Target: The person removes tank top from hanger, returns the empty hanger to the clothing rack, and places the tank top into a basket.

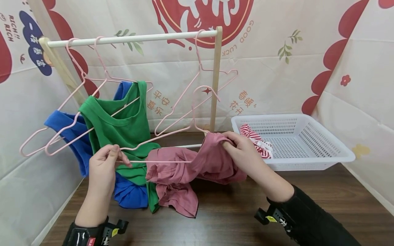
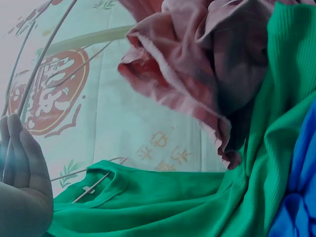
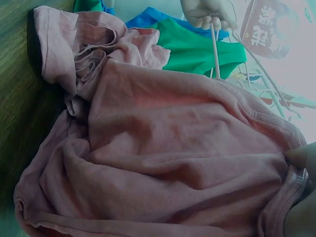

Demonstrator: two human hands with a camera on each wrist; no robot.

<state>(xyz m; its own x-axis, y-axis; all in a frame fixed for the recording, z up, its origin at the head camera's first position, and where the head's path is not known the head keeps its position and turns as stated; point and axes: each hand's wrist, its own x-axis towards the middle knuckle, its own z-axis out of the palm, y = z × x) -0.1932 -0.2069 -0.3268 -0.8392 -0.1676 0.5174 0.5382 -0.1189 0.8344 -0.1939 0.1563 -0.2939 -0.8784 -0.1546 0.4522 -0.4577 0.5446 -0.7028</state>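
Right end of the thin pink wire hanger [image 1: 167, 161] lost to sight at the dusty-pink cloth garment [image 1: 215, 160]. Garment much bunched; front and back cannot be told. Right wrist view cuts off most of the right hand [image 1: 241, 150]; left wrist view shows the left hand [image 1: 106, 162] only at its edge (washed out there, too).

Hanger: hook uppermost, its tip to the right, below the white rail [image 1: 138, 38]; long axis runs left to right, lower bar near level. Garment: spreads from the right hand leftward and down, one loose flap hanging lowest, above the dark wooden table [image 1: 227, 218].

Left hand: fingers curled about the hanger's left end, little gap; the rest extends rightward. Right hand: thumb and fingers pinch the garment's upper edge; cloth falls below and left of that grip.
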